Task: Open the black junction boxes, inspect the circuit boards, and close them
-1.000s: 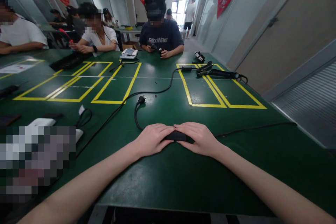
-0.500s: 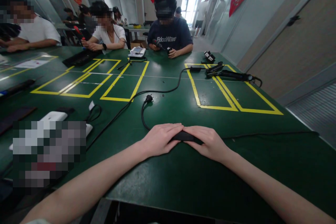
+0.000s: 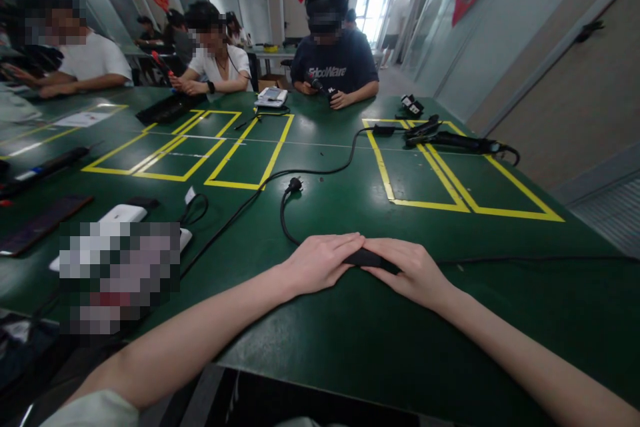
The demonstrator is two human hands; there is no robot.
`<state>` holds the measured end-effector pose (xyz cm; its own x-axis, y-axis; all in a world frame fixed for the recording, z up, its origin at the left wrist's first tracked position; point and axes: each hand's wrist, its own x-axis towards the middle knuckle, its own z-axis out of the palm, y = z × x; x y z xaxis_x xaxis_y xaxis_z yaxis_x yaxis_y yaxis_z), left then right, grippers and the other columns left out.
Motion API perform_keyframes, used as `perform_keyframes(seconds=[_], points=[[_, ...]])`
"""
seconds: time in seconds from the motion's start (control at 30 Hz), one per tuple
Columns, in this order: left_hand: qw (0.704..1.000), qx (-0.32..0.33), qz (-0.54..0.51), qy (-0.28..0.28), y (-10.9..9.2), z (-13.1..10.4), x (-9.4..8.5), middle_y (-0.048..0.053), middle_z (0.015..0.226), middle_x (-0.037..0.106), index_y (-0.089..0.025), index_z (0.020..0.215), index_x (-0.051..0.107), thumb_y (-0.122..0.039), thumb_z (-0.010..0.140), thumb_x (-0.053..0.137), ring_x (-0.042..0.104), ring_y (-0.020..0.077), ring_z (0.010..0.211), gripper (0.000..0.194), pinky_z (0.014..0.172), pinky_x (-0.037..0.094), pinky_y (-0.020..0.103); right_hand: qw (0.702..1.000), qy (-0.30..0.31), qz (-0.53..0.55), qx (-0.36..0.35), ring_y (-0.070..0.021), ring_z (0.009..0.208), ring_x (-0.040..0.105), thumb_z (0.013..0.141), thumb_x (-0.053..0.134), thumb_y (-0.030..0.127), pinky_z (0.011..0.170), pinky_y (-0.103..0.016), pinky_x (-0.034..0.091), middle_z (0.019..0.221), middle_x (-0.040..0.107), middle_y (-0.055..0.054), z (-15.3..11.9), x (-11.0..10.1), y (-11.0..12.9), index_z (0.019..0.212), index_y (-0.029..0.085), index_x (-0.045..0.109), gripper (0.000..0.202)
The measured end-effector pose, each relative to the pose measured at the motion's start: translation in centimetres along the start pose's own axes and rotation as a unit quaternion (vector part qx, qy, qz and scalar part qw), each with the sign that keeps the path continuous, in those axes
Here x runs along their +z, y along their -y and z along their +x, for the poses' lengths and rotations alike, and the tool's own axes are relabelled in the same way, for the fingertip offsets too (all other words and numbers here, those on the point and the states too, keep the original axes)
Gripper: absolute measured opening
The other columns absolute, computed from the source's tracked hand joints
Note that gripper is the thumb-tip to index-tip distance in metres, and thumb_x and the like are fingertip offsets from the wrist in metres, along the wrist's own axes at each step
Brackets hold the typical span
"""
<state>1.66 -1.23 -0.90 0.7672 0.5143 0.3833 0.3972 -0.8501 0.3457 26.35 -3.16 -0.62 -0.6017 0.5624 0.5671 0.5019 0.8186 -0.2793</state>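
A black power adapter (image 3: 369, 259) lies on the green table, mostly hidden under both of my hands. My left hand (image 3: 323, 265) is wrapped round its left end. Round the right end closes my right hand (image 3: 413, 268), and the fingertips of the two hands meet over the top. From the left side a short cord curves away to a black mains plug (image 3: 295, 185), which rests on the table. A thin black cable (image 3: 525, 259) runs from the right side towards the table's right edge.
Yellow tape outlines (image 3: 427, 205) mark the green table (image 3: 320, 330). A black hair-straightener-like tool (image 3: 457, 140) with a long cord lies far right. At left are a white power strip (image 3: 123, 215) and a dark phone (image 3: 45, 221). A co-worker (image 3: 337, 67) sits opposite, holding a dark tool.
The whole view has shifted, so table and people appear slightly farther right. My hands keep the same grip on the power adapter.
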Motion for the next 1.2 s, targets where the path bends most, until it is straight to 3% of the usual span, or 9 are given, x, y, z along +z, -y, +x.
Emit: perform_keyframes(seconds=[0.23, 0.5, 0.6, 0.7, 0.77, 0.87, 0.97, 1.07, 1.2], points=[[1.0, 0.013, 0.015, -0.02, 0.3, 0.1, -0.2, 0.02, 0.147, 0.06, -0.01, 0.148, 0.046, -0.031, 0.103, 0.057, 0.062, 0.0262, 0.134, 0.051, 0.111, 0.055, 0.041, 1.0, 0.004, 0.0, -0.002, -0.0263, 0.105, 0.077, 0.098, 0.063, 0.02, 0.094, -0.041, 0.066, 0.118, 0.078, -0.011, 0.3, 0.0, 0.1, 0.133, 0.021, 0.066, 0.035], [0.997, 0.05, 0.042, -0.043, 0.8, 0.1, -0.3, 0.017, 0.142, 0.065, -0.012, 0.142, 0.053, -0.024, 0.106, 0.052, 0.062, 0.0233, 0.134, 0.038, 0.113, 0.054, 0.04, 1.0, -0.006, 0.004, 0.002, -0.0267, 0.11, 0.075, 0.095, 0.067, 0.022, 0.097, -0.042, 0.064, 0.121, 0.076, -0.013, 0.5, 0.1, 0.2, 0.134, 0.02, 0.064, 0.038], [0.991, 0.082, 0.075, -0.075, 1.0, 0.2, -0.6, 0.015, 0.144, 0.064, -0.013, 0.144, 0.052, -0.02, 0.107, 0.045, 0.06, 0.0218, 0.137, 0.038, 0.114, 0.054, 0.04, 0.999, -0.002, 0.034, 0.025, -0.0273, 0.118, 0.071, 0.097, 0.065, 0.025, 0.101, -0.044, 0.061, 0.128, 0.073, -0.013, 0.4, -0.2, 0.1, 0.131, 0.021, 0.062, 0.034], [0.98, 0.133, 0.11, -0.103, 1.1, 0.2, -1.1, 0.012, 0.145, 0.063, -0.016, 0.147, 0.05, -0.015, 0.107, 0.042, 0.053, 0.0205, 0.143, 0.041, 0.119, 0.049, 0.041, 0.989, 0.013, 0.11, 0.095, -0.027, 0.118, 0.07, 0.099, 0.062, 0.033, 0.101, -0.044, 0.059, 0.127, 0.071, -0.013, 0.3, -0.5, 0.2, 0.123, 0.023, 0.061, 0.027], [0.974, 0.157, 0.127, -0.103, 1.2, 0.2, -1.3, 0.01, 0.145, 0.064, -0.016, 0.146, 0.051, -0.014, 0.107, 0.043, 0.05, 0.0203, 0.145, 0.04, 0.122, 0.045, 0.042, 0.966, 0.029, 0.195, 0.168, -0.024, 0.106, 0.072, 0.101, 0.058, 0.04, 0.093, -0.04, 0.06, 0.114, 0.073, -0.01, 0.4, -0.7, 0.5, 0.117, 0.024, 0.057, 0.023], [0.968, 0.18, 0.143, -0.098, 1.2, 0.3, -1.5, 0.008, 0.144, 0.065, -0.016, 0.143, 0.055, -0.014, 0.107, 0.043, 0.049, 0.0202, 0.146, 0.038, 0.124, 0.043, 0.043, 0.894, 0.078, 0.351, 0.266, -0.018, 0.088, 0.07, 0.102, 0.056, 0.048, 0.081, -0.034, 0.06, 0.1, 0.07, -0.004, 0.8, -1.1, 1.0, 0.117, 0.024, 0.05, 0.028], [0.965, 0.191, 0.148, -0.097, 1.1, 0.3, -1.5, 0.007, 0.143, 0.066, -0.017, 0.138, 0.059, -0.015, 0.107, 0.045, 0.052, 0.0208, 0.144, 0.034, 0.123, 0.044, 0.043, 0.841, 0.112, 0.435, 0.303, -0.0148, 0.081, 0.065, 0.099, 0.061, 0.052, 0.072, -0.029, 0.057, 0.1, 0.065, -0.002, 1.1, -1.3, 1.4, 0.118, 0.025, 0.047, 0.036], [0.972, 0.166, 0.143, -0.08, 1.0, 0.2, -1.6, 0.01, 0.143, 0.066, -0.018, 0.135, 0.062, -0.025, 0.107, 0.05, 0.06, 0.0225, 0.137, 0.032, 0.115, 0.051, 0.042, 0.853, 0.106, 0.412, 0.302, -0.0152, 0.087, 0.063, 0.096, 0.065, 0.05, 0.074, -0.028, 0.054, 0.101, 0.063, -0.002, 1.1, -1.3, 1.5, 0.113, 0.024, 0.049, 0.035], [0.986, 0.111, 0.108, -0.058, 0.7, 0.0, -1.6, 0.014, 0.138, 0.068, -0.018, 0.138, 0.06, -0.042, 0.106, 0.051, 0.073, 0.0224, 0.115, 0.041, 0.097, 0.06, 0.037, 0.92, 0.124, 0.273, 0.252, -0.0161, 0.081, 0.063, 0.1, 0.059, 0.04, 0.073, -0.028, 0.053, 0.094, 0.064, -0.001, 0.9, -1.3, 1.4, 0.111, 0.023, 0.053, 0.021]])
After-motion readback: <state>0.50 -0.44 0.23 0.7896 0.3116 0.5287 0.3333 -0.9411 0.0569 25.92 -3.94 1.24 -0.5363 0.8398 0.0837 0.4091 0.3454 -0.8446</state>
